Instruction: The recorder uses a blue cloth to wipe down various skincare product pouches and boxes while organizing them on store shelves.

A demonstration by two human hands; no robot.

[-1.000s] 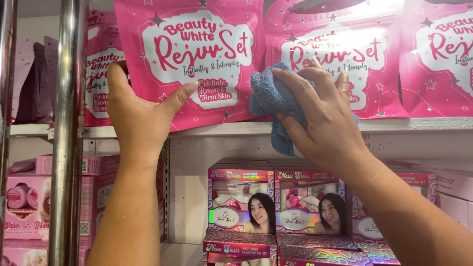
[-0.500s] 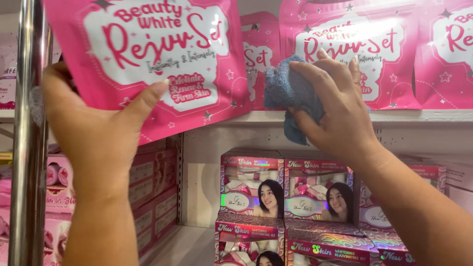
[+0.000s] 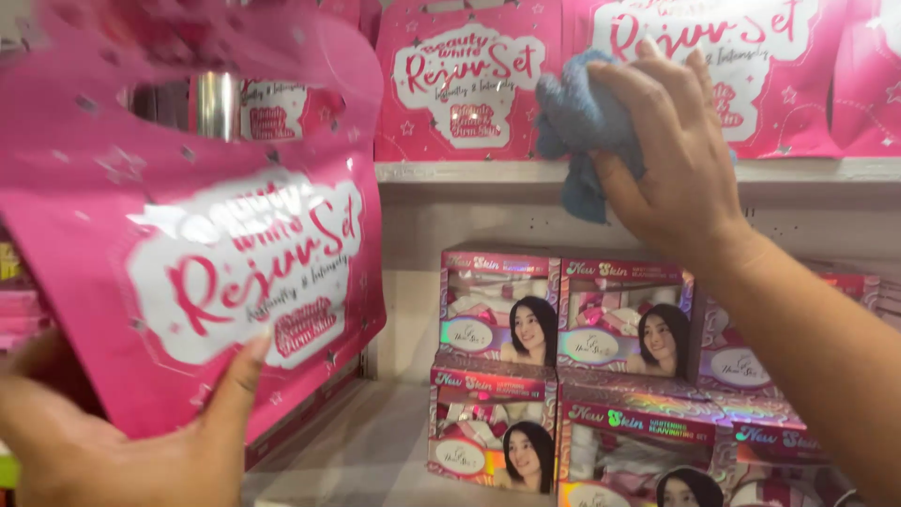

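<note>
1. Shop shelving fills the frame: a pale upper shelf (image 3: 826,171) runs across the top half, lined with pink pouches, and a lower shelf at bottom centre carries stacked boxes (image 3: 563,366) with clear windows.

2. Since a second ago the big pink pouch (image 3: 206,272) has come off the upper shelf. It stood upright there at top centre; half a second ago it was tilted and lifted toward the left; now it fills the left half of the frame, close to the camera and blurred, well apart from the shelf.

3. My left hand (image 3: 122,441), at the lower left, holds that pouch by its bottom edge, thumb pressed on the front and fingers hidden behind.

4. With the pouch gone, a bare stretch of the upper shelf shows at top centre, and a second pouch (image 3: 465,89) standing further back is now in plain view. A metal pole (image 3: 218,103) shows through the handle hole of the held pouch.

5. My right hand (image 3: 676,160), at the upper right, has stayed closed around a blue cloth (image 3: 577,131), which is bunched against the shelf edge with one corner hanging below it.

6. Judged from this, the lifted pouch has opened its spot on the shelf to the cloth, which sits just to the right of the gap.
</note>
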